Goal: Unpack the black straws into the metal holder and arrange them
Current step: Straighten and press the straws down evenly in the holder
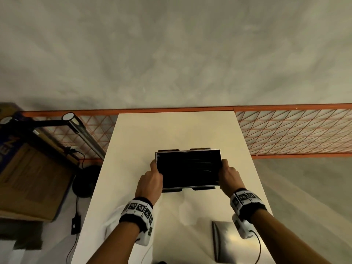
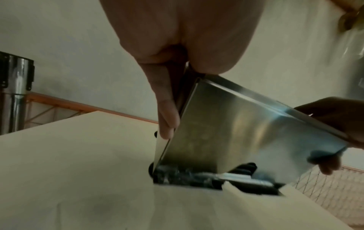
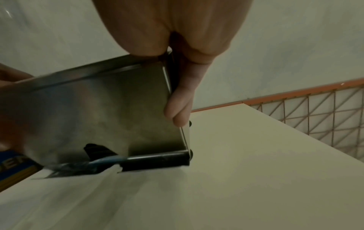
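The metal holder [image 1: 188,169] is a shiny open-topped box on black feet in the middle of the white table [image 1: 171,130]. Its inside is filled with a dark mass of black straws [image 1: 190,164]. My left hand [image 1: 152,179] grips the holder's left end, and my right hand [image 1: 227,175] grips the right end. In the left wrist view the left fingers [image 2: 167,112] lie down the holder's [image 2: 246,132] side edge, and the box looks tilted. In the right wrist view the right fingers [image 3: 181,105] clasp the holder's [image 3: 102,109] other edge. Motion blur smears the slot along its bottom.
A flat metal lid [image 1: 230,241] lies on the table near my right wrist. Pale crumpled plastic wrap [image 1: 112,218] sits by my left wrist. An orange wire-mesh rack [image 1: 295,130] runs behind and right of the table. A cardboard box [image 1: 32,178] and a metal tube [image 1: 83,134] stand left.
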Available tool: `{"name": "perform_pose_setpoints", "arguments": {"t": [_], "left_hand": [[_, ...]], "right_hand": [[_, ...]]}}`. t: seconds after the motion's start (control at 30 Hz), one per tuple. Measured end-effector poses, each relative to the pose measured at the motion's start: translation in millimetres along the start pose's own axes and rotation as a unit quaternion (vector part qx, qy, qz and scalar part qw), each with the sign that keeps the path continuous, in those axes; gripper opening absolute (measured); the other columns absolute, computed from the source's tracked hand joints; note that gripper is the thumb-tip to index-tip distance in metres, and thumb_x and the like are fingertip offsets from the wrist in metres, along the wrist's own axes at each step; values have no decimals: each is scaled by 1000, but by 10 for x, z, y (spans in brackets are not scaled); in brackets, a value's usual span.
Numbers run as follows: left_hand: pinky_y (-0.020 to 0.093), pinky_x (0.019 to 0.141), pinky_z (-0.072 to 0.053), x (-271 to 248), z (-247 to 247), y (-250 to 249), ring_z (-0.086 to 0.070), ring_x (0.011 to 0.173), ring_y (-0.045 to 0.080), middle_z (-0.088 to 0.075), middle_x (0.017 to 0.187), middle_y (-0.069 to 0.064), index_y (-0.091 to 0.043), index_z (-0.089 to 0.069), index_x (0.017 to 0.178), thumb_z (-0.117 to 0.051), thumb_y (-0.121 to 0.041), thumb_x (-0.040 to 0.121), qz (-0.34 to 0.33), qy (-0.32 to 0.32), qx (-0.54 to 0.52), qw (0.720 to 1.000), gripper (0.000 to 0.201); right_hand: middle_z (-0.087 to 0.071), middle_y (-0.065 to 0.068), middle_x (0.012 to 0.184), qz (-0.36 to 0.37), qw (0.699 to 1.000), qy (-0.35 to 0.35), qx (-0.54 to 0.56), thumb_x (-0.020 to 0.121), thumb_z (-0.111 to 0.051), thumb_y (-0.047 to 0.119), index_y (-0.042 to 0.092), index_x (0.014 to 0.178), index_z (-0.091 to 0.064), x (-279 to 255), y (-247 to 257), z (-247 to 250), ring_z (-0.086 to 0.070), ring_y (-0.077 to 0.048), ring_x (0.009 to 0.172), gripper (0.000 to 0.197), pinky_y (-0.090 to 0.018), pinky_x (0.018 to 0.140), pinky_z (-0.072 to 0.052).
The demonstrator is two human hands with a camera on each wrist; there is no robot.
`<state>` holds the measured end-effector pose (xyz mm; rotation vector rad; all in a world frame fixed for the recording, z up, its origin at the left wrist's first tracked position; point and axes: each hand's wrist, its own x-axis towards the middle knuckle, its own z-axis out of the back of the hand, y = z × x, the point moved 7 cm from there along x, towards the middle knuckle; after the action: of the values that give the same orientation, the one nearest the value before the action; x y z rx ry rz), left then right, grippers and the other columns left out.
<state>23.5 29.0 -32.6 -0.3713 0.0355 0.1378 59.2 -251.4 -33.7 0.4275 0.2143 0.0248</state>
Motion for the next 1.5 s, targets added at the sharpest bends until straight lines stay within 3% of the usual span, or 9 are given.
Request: {"name": "perform_pose_setpoints", "arguments": {"t": [0.1,0.23,0.33,0.6,0.7,0.83,0.97,1.07,1.5], "left_hand": [[47,69,-50,-68,6,-17,-66,82,45,-70,91,21,-8,-31,148,-39,-14,104,6,-1,-36,999,45],[45,73,-55,-17,-144,298,-66,89,43,-67,103,23,-8,-44,135,-41,-16,104,78,40,-106,991,31],[42,75,-54,-58,-177,453,-66,94,42,-65,109,23,-8,-46,131,-41,-18,105,92,63,-134,985,28],[42,73,-47,-6,-283,257,-65,94,41,-66,105,21,-5,-36,142,-38,-14,105,41,73,-27,996,38],[44,79,-49,-89,-396,274,-66,94,40,-67,104,19,-4,-30,147,-38,-13,104,50,70,-8,996,44],[40,80,-49,-113,-457,303,-68,93,37,-70,103,17,-3,-21,150,-40,-12,104,36,68,9,997,50],[34,76,-50,-140,-459,312,-70,88,30,-71,98,14,-5,-11,149,-47,-11,103,16,48,30,998,59],[33,79,-47,-190,-453,297,-68,93,30,-69,104,13,-5,-12,155,-39,-12,104,28,80,9,996,58],[33,78,-48,-210,-455,297,-67,94,30,-67,106,14,-6,-7,157,-41,-9,102,31,90,-7,995,65]], "right_hand": [[-65,-17,79,11,1000,-24,-14,91,-44,2,14,102,-30,-96,-2,150,-55,-37,62,22,-38,56,-38],[-67,-19,100,38,994,-2,-102,95,-40,5,6,110,-42,62,427,244,-65,-40,90,16,-39,66,-42],[-67,-17,103,51,991,20,-125,95,-37,5,6,115,-42,112,595,166,-66,-39,93,21,-38,66,-40],[-63,-22,99,-69,993,93,23,92,-35,11,14,99,-37,145,93,-186,-64,-42,79,9,-51,72,-56],[-59,-15,108,-107,990,94,-3,91,-39,15,14,100,-42,5,94,-167,-61,-39,94,9,-43,74,-50],[-53,-8,112,6,997,-81,1,91,-47,14,10,110,-53,-226,536,-97,-52,-30,104,20,-39,78,-49],[-45,-19,132,-93,985,24,143,95,-47,25,2,136,-37,-50,463,-569,-47,-38,120,48,-41,101,-41],[-44,-25,137,-151,975,65,149,97,-45,30,1,148,-23,110,362,-760,-49,-41,122,62,-43,98,-43],[-55,-30,129,-196,957,33,213,97,-49,21,-6,140,-33,335,304,-746,-55,-44,115,54,-40,88,-45]]}}
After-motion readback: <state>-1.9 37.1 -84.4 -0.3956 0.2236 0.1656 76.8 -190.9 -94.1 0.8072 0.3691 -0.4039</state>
